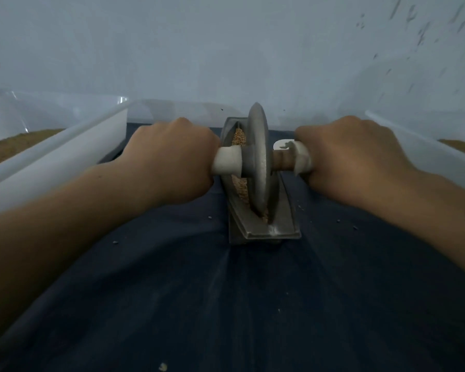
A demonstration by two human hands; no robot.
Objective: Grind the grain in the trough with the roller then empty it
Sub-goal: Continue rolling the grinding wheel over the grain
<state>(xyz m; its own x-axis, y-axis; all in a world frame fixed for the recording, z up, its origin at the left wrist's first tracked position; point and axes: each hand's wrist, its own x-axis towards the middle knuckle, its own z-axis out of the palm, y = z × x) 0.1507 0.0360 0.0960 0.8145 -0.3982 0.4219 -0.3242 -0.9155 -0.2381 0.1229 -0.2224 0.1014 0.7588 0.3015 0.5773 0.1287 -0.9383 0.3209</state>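
A grey metal trough [285, 226] lies lengthwise on a dark blue cloth [226, 304], its near end toward me. Tan grain [239, 139] shows inside it, left of the wheel. The roller [258, 157] is a grey metal disc standing upright in the trough, on an axle with pale handles. My left hand [172, 157] grips the left handle. My right hand [352, 159] grips the right handle, whose white cover [301, 154] looks torn. Both fists hide most of the handles.
A clear plastic bin [65, 135] holding brown grain stands at the left, another clear bin [427, 146] with grain at the right. A pale wall rises close behind the trough. A few stray grains lie on the cloth.
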